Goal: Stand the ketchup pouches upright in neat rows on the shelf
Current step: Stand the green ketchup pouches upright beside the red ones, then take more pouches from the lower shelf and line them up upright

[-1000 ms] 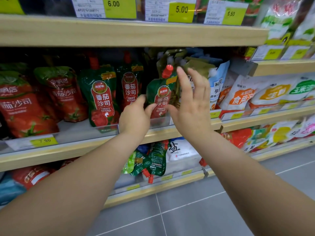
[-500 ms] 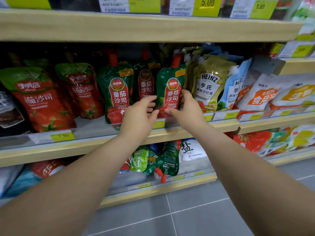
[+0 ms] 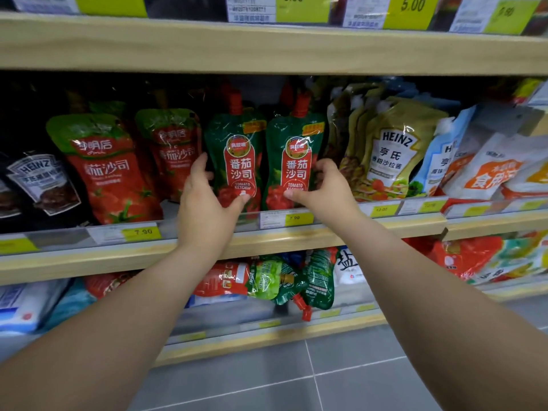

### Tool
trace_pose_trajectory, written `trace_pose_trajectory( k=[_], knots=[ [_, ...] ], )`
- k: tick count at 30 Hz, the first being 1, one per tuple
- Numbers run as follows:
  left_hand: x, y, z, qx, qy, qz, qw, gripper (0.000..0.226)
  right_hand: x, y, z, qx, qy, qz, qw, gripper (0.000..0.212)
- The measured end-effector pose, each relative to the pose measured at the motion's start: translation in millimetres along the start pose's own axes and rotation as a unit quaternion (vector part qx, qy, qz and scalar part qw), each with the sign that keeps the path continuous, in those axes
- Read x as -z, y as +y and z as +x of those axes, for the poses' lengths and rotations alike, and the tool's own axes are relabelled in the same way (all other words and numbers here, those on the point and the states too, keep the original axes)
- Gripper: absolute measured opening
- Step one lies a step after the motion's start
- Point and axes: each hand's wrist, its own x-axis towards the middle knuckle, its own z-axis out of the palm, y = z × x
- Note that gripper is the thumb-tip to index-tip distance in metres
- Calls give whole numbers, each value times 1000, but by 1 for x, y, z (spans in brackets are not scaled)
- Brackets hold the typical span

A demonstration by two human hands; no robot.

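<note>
Together we steady two upright green plastic ketchup pouches with red spouts on the wooden shelf [image 3: 267, 241]: our left hand [image 3: 204, 209] grasps the left pouch [image 3: 237, 155], our right hand [image 3: 323, 188] pinches the right pouch [image 3: 296, 152], touching between our thumbs.

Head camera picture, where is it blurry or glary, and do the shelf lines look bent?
Head view: wide-angle bend bows the upper shelf edge; glare streaks the two green ketchup pouches; the price tags on top and the lower-shelf pouches are blurred; the shelf back sits in shadow.
</note>
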Motion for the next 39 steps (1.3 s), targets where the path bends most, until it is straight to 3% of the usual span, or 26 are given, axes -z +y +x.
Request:
trace_pose_trajectory(
  k=[6,13,16,20,25,30,35,39],
  knots=[
    [4,-12,11,-2,-2,9,1000,54,-3,-2,-1,4,-8,10,1000,70],
    [6,-11,3,-14,-17,-16,1000,52,-9,-2,-14,14,37,-10,999,69],
    [15,-14,-15,-78,4,15,997,55,-12,-1,-33,61,115,-51,990,72],
    [30,-27,-45,-163,8,24,986,36,-23,7,-73,189,184,-89,960,43],
    [33,-65,-86,-144,-109,24,983,25,-59,37,-115,248,35,-148,957,26],
    [35,-97,-103,-113,-175,56,976,35,-91,63,-117,197,-141,-280,929,68],
    [36,-113,-107,-106,-196,57,973,44,-109,75,-107,161,-186,-390,887,92],
    [37,-119,-109,-106,-202,63,972,50,-112,80,-109,182,-165,-438,865,82]
  ],
)
